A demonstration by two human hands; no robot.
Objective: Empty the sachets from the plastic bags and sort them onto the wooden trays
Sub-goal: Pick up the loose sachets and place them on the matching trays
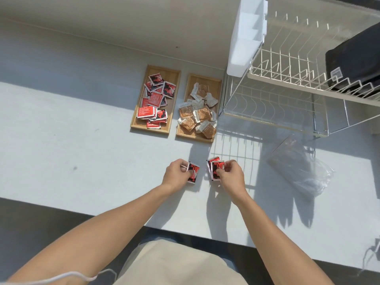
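A: How far along is the sorting?

B: Nearly done, I'd judge. Left of the dish rack (pixel 287 83), the left wooden tray (pixel 141 125) holds a heap of red sachets, and the right wooden tray (pixel 182 134), beside the rack, holds brown ones.

A: What's left?

B: In front of the rack, the left hand (pixel 177 174) pinches one red-and-black sachet (pixel 193 173); the right hand (pixel 231 174) pinches a small stack of red sachets (pixel 214 168). The plastic bags (pixel 300 167) below the rack look emptied.
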